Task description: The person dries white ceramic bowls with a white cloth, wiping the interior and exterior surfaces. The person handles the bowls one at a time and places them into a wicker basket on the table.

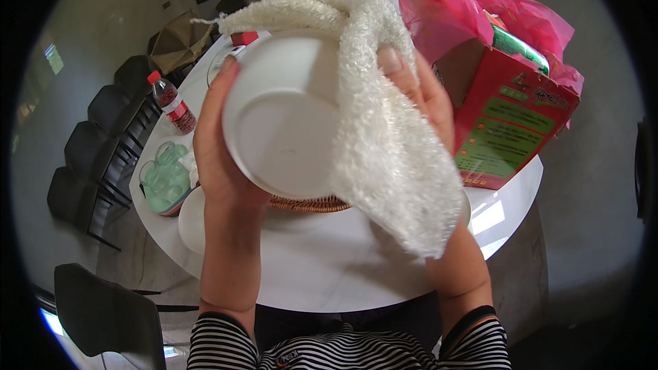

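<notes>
A white bowl (288,128) is held up over the table, its pale round inside or base facing me; I cannot tell which. My left hand (218,139) grips its left edge, thumb along the side. On the other side my right hand (421,87) holds a fluffy white cloth (396,169) against the bowl. The cloth drapes over the top and right of the bowl, with one end hanging towards my right forearm. Most of my right fingers are hidden behind the cloth and bowl. A brown wicker basket (308,204) shows just below the bowl, mostly covered.
On the white table (329,267) stand a red-capped bottle (175,105), a container of green cups (167,180) and a white rounded dish (193,221). A red cardboard box (514,118) with a pink plastic bag (447,5) is at right. Dark chairs (105,308) line the left.
</notes>
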A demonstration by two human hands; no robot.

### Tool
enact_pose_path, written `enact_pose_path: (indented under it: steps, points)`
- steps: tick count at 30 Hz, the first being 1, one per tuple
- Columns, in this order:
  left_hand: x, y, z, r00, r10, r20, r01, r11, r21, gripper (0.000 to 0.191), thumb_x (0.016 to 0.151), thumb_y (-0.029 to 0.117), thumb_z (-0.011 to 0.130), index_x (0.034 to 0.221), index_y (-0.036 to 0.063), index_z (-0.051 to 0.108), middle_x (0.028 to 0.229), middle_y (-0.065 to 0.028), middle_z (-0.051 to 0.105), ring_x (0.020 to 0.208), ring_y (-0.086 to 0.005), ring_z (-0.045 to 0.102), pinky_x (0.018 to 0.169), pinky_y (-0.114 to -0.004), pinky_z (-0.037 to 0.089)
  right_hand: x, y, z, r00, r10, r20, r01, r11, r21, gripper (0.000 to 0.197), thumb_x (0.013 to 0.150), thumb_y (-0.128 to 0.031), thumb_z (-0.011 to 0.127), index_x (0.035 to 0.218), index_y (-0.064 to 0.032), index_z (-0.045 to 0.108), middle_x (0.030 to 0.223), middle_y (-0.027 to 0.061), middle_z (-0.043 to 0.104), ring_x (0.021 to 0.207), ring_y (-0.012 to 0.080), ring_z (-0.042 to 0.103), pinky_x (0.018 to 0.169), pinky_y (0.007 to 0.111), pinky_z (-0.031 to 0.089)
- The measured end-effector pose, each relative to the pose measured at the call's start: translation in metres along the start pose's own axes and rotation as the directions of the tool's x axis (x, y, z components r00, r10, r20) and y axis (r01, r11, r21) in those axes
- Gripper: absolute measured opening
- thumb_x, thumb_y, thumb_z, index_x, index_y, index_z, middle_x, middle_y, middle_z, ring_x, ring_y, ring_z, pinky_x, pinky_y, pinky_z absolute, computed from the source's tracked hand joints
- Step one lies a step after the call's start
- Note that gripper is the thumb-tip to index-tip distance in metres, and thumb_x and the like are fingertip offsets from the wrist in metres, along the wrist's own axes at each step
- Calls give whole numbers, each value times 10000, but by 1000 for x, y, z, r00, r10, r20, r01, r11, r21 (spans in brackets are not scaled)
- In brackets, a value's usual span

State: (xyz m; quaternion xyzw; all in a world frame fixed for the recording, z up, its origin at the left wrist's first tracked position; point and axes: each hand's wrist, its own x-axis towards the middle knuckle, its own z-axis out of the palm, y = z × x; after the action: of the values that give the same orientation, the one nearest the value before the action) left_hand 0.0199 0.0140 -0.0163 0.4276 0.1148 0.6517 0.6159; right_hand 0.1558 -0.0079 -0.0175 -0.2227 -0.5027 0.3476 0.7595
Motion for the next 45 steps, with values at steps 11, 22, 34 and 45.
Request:
enact_pose_path:
  steps: [11, 22, 34, 45]
  points:
    - [3, 0, -8, 979, -86, 186, 80, 996, 44, 315, 912, 266, 508, 1096, 19, 574, 1005, -83, 632, 862, -152, 620, 751, -288, 502, 0, -10, -3, 992, 61, 108, -47, 991, -126, 259, 897, -233, 561, 1017, -4, 567, 802, -8, 592, 652, 41, 523, 570, 188, 432]
    - [2, 1, 0, 996, -40, 84, 36, 998, 52, 312, 908, 284, 510, 1062, 24, 588, 952, -63, 633, 870, -138, 610, 744, -274, 498, -1, -17, 1, 999, -16, -35, 15, 999, -38, 296, 872, -248, 601, 1018, 8, 568, 824, 11, 602, 703, 50, 543, 602, 200, 440]
    - [-1, 3, -3, 998, 47, -39, -47, 999, -5, 391, 898, 338, 499, 1092, 10, 583, 1010, -90, 625, 894, -162, 611, 764, -287, 490, -10, 0, 11, 1000, 3, -8, -2, 988, 153, 283, 907, -249, 556, 1025, 9, 544, 825, 9, 594, 716, 52, 527, 614, 208, 437]
    - [-4, -10, -8, 977, 159, 143, -199, 919, 340, 326, 897, 178, 536, 1159, -15, 536, 1075, -104, 597, 945, -159, 586, 807, -266, 469, 5, -8, -11, 949, -57, 311, 167, 926, -339, 312, 864, -234, 608, 1074, -5, 569, 831, 12, 607, 720, 62, 576, 608, 195, 461]
